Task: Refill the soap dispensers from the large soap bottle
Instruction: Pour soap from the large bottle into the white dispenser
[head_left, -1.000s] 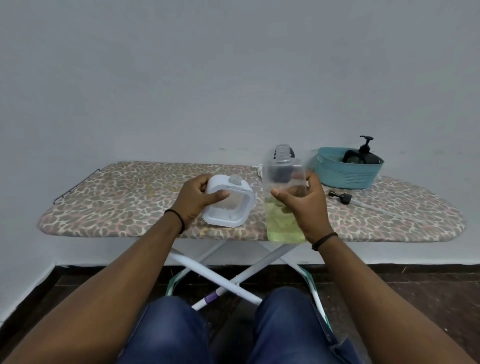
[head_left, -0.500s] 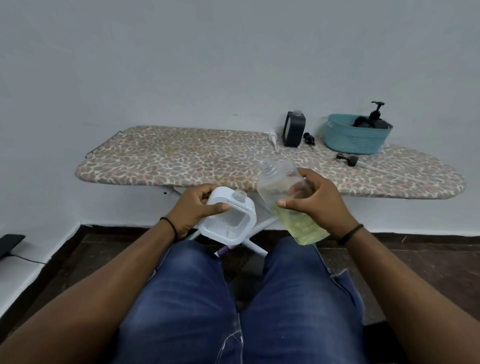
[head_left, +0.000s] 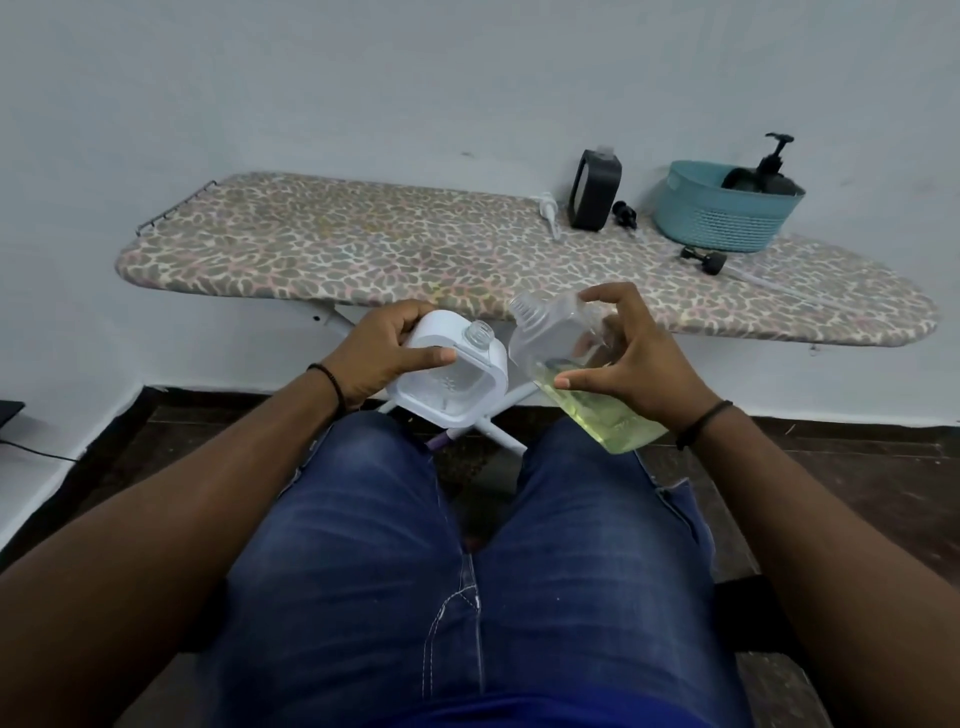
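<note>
leopard-print ironing-board desk (head_left: 363, 249) behind knees | clear plastic bottle of yellow-green soap (head_left: 576, 374) tilted, gripped by right hand (head_left: 639, 364) | white square plastic dispenser (head_left: 452, 374), neck uncapped, gripped by left hand (head_left: 379, 353), just beside bottle mouth

Both my arms reach fwd from frame bottom over my lap. L hand (head_left: 382, 353) at center-left, fingers curled, gripping. R hand (head_left: 639, 358) center-right, thumb + fingers spread, gripping, wrist bent inward.
</note>
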